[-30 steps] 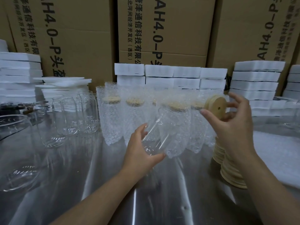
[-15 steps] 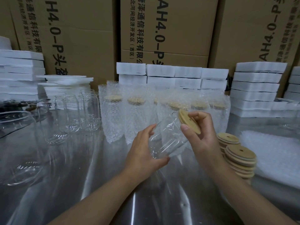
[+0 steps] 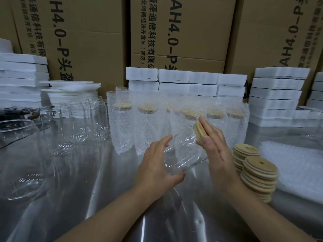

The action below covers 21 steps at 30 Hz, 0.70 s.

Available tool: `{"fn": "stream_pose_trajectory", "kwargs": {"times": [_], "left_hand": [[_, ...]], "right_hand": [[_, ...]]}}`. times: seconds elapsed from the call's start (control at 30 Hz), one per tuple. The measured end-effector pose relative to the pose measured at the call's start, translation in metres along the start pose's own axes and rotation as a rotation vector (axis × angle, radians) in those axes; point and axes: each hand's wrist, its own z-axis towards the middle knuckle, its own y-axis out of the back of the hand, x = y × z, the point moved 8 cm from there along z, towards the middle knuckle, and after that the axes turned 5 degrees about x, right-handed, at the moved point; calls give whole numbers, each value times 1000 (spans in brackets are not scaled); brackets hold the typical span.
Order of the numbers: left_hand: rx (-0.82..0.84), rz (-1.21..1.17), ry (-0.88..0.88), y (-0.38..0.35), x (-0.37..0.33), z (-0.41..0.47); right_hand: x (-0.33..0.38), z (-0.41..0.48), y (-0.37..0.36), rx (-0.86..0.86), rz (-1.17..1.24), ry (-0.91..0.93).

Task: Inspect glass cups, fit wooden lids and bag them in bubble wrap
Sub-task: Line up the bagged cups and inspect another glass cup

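In the head view the glass cup is held tilted. Its long axis runs from the base in the left hand — fingers curled round it — up and right to the mouth. There the right hand, fingers straight and together, presses the wooden lid on — the push probably has to follow that axis.

Behind my desk, which is shiny and mirror-like, tall cardboard boxes with black printed lettering fill the back. White foam blocks sit stacked in rows against them, with taller stacks on the right and the left. Thin foam sheets lie piled beside the left stack. Some dark items sit at the far left, perhaps tools; they are too blurred to tell.
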Motion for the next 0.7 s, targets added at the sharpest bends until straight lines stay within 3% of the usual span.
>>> {"fn": "stream_pose_trajectory", "kwargs": {"times": [0.7], "left_hand": [[30, 33, -11, -6, 0, -3]], "right_hand": [[-8, -1, 0, -27, -29, -8]]}}
